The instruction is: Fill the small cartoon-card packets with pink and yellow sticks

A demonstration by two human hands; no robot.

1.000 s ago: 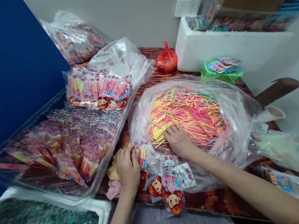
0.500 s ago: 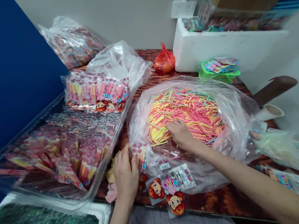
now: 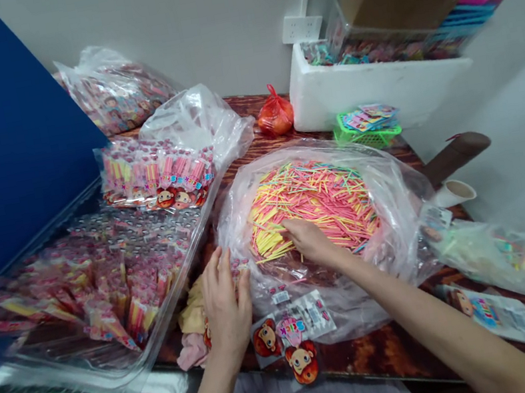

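Note:
My left hand lies flat with fingers spread on a small packet of sticks at the table's front edge, beside a yellow and pink cloth. My right hand reaches into a wide clear bag holding a heap of thin pink, yellow and green sticks; its fingers curl down into the near edge of the heap, and what they grip is hidden. Several empty cartoon-face packets lie between my arms.
A clear tray of filled packets sits at left, with bagged packets behind it. At the back stand a white foam box, a green basket, a red bag. Cardboard tubes and more packets lie right.
My right hand slid forward and left along the near edge of the stick heap. My left hand opened out flat over the packet. The view shifted, so everything sits further left.

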